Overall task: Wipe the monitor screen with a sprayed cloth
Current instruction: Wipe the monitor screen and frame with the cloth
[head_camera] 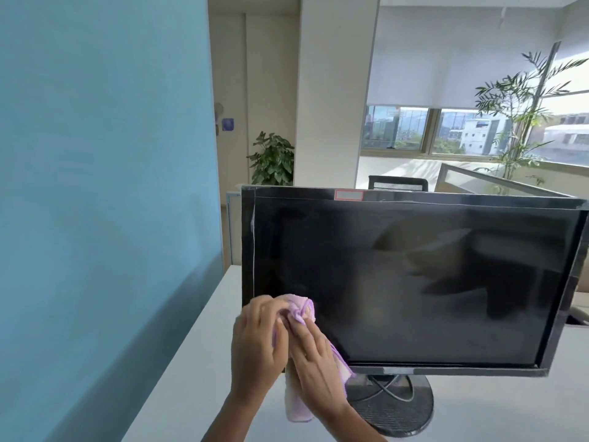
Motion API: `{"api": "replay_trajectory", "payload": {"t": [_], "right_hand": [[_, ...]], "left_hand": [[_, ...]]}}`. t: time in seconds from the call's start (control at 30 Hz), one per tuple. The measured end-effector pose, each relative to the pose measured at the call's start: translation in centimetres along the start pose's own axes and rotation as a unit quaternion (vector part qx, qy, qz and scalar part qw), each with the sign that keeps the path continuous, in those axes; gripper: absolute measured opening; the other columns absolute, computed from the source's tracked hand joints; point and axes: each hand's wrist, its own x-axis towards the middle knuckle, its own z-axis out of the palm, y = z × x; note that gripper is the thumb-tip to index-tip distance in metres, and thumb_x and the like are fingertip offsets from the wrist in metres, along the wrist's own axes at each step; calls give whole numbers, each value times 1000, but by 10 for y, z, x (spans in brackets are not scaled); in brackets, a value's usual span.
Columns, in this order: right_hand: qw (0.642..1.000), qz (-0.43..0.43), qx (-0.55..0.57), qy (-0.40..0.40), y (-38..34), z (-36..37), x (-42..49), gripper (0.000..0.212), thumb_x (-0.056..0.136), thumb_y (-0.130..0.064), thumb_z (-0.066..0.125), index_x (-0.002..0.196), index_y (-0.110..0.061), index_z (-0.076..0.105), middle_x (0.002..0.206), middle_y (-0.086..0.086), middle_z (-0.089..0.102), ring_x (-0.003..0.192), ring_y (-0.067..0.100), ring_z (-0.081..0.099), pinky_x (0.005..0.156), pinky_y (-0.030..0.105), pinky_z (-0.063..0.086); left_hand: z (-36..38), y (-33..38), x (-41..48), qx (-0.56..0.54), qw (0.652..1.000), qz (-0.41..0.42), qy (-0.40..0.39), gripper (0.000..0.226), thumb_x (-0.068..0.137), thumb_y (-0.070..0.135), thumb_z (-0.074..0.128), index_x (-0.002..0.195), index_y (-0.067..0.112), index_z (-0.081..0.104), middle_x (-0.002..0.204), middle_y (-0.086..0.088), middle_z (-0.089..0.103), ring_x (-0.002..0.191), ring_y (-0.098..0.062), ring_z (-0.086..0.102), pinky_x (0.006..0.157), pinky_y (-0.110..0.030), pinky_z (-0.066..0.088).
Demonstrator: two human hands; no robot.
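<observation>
**Both hands on the lilac cloth at the screen's lower left corner**

A person's two bare hands hold a lilac microfibre cloth (299,304) in front of the lower left corner of a black monitor screen (414,282). The left hand (258,342) is curled round the cloth's bunched upper part, with its fingers (271,309) bent over the fabric from the left. The right hand (318,365) lies beside it and partly across it. Its fingers (302,333) run up along the cloth, and a fold of fabric is wrapped round the tip of the topmost one.

The cloth passes under the right palm, shows again at that hand's right edge and hangs below both hands as a loose tail over the desk (197,362). The top of the bunch overlaps the dark glass just inside the left bezel. Whether it presses on the glass cannot be told.

The screen is off and shows dim reflections. The monitor stands on a round black base (411,409) with cables (392,387) looped over it. A small red-edged sticker (349,195) sits on the top bezel.

A blue partition (95,186) rises along the left of the desk. Behind the monitor are a leafy potted plant (272,161), a black chair back (398,182), a tall palm (522,116) and a window (446,132) under a white roller blind (446,59).
</observation>
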Motion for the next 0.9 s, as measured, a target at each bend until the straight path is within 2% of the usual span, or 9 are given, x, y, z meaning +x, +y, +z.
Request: {"api": "replay_trajectory", "payload": {"t": [0.13, 0.3, 0.4, 0.5, 0.6, 0.67, 0.73, 0.8, 0.9], "right_hand": [[998, 1, 48, 48, 9, -29, 3, 45, 83, -10, 46, 128, -8, 45, 136, 0, 38, 126, 12, 39, 114, 25, 23], [996, -28, 77, 20, 25, -60, -13, 44, 84, -7, 44, 128, -8, 43, 133, 0, 40, 122, 12, 42, 108, 26, 34], [993, -21, 116, -12, 37, -74, -28, 47, 85, -8, 46, 132, -9, 42, 136, 1, 36, 125, 11, 39, 105, 24, 37], [981, 25, 181, -69, 50, -88, -41, 59, 84, -13, 50, 140, -20, 29, 143, -3, 21, 133, 7, 28, 106, 22, 36], [955, 76, 264, -113, 64, -107, -40, 63, 90, -36, 51, 141, -40, 13, 144, -22, 9, 137, -4, 17, 109, 14, 27], [944, 130, 288, -97, 74, -122, -34, 56, 90, -42, 52, 137, -45, 21, 138, -31, 14, 130, -9, 26, 107, 14, 30], [944, 171, 273, -73, 86, -135, -27, 41, 90, -35, 55, 129, -37, 40, 129, -30, 29, 120, -8, 34, 103, 22, 37], [950, 190, 240, -62, 96, -146, -20, 24, 90, -28, 59, 113, -31, 57, 118, -27, 36, 114, -10, 32, 99, 21, 36], [951, 208, 226, -49, 112, -161, -14, 8, 87, -26, 63, 95, -24, 65, 110, -25, 40, 110, -11, 33, 93, 12, 32]], "left_hand": [[12, 15, -5, -4, 998, -15, -60, 20, 80, 11, 52, 97, 15, 63, 101, 0, 63, 89, -16, 60, 82, -21, 41], [25, 37, -1, -81, 987, -42, -129, 37, 82, 6, 57, 118, 15, 55, 112, 2, 60, 103, -12, 57, 90, -31, 49], [31, 54, 0, -89, 982, -71, -151, 31, 83, 6, 55, 113, 14, 59, 105, 1, 66, 96, -14, 60, 88, -38, 51], [40, 72, 0, -58, 987, -38, -145, 16, 84, 16, 50, 90, 17, 64, 86, 7, 64, 81, -11, 57, 82, -35, 48], [48, 85, -1, -62, 987, -36, -146, 18, 89, 10, 51, 97, 21, 62, 83, 16, 59, 84, -6, 54, 86, -21, 40], [52, 96, 0, -95, 982, -40, -158, 21, 90, 11, 53, 103, 25, 57, 79, 19, 55, 83, -3, 56, 82, -12, 43], [56, 107, 2, -136, 974, -35, -176, 27, 89, 9, 54, 99, 34, 52, 75, 17, 55, 80, -2, 58, 73, -8, 46], [61, 117, 3, -158, 968, -24, -195, 34, 89, 8, 53, 95, 41, 46, 74, 13, 56, 79, -2, 58, 71, -12, 49], [69, 129, 5, -164, 965, -5, -205, 38, 89, 9, 53, 92, 45, 44, 76, 10, 56, 78, -5, 56, 70, -16, 50]]}}
